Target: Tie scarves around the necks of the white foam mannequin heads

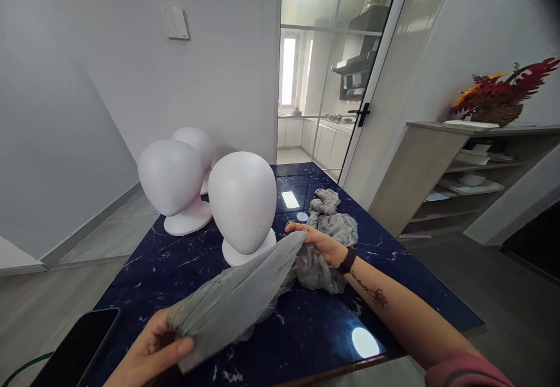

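Note:
A thin grey-green scarf (245, 290) is stretched at a slant between my two hands, low over the table. My left hand (153, 346), at the lower left, pinches its near end between thumb and fingers. Further off, my right hand (321, 244) grips another part of its edge, with a dark band on the wrist. The rest of the scarf lies bunched on the tabletop under and behind my right hand. Just beyond the stretched cloth stands a white foam mannequin head (242, 200), whose round base the scarf partly covers.
Two more foam heads, one in front (170, 177) and one behind it (195, 142), stand at the back left of the dark blue marbled table (376, 293). A black phone (81, 346) lies at the near left corner. A glass door (324, 83) and a shelf unit (464, 171) are beyond.

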`<state>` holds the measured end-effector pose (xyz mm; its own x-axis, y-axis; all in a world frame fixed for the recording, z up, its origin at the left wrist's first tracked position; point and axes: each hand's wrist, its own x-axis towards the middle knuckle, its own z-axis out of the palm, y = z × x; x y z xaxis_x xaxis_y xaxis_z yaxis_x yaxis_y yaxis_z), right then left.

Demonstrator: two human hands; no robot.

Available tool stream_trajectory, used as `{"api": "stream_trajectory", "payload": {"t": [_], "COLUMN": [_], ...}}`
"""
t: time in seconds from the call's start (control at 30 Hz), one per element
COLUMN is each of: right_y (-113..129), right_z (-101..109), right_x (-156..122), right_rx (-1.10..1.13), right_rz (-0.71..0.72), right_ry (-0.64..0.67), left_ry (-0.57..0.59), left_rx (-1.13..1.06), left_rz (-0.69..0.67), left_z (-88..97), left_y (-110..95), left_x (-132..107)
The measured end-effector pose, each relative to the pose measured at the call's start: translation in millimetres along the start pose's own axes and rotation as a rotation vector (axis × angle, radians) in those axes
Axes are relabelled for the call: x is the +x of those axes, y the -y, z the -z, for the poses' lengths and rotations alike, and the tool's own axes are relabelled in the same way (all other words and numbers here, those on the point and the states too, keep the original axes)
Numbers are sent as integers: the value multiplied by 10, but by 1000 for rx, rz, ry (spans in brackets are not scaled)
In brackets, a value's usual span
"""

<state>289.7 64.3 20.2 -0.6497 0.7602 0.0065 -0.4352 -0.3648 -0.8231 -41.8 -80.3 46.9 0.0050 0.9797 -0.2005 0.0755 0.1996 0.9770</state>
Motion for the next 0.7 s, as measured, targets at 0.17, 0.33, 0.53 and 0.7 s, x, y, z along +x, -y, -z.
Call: {"api": "stream_trajectory", "payload": {"t": [0.17, 0.33, 0.53, 0.7], "right_y": [29, 41, -7, -94], "right_z": [43, 10, -48, -216], "right_x": [-23, -35, -35, -56], "right_rx": [14, -178, -452, -411], "right_rz": [-140, -427, -700, -696], "right_ry": [156, 442, 638, 700], "left_ry": [-67, -402, -436, -10], "left_rx": [71, 80, 622, 619], "left_rz": [-98, -236, -298, -296], "left_z": [101, 232, 252, -365], "left_y": [193, 382, 482, 304], "left_x": [253, 296, 288, 194]}}
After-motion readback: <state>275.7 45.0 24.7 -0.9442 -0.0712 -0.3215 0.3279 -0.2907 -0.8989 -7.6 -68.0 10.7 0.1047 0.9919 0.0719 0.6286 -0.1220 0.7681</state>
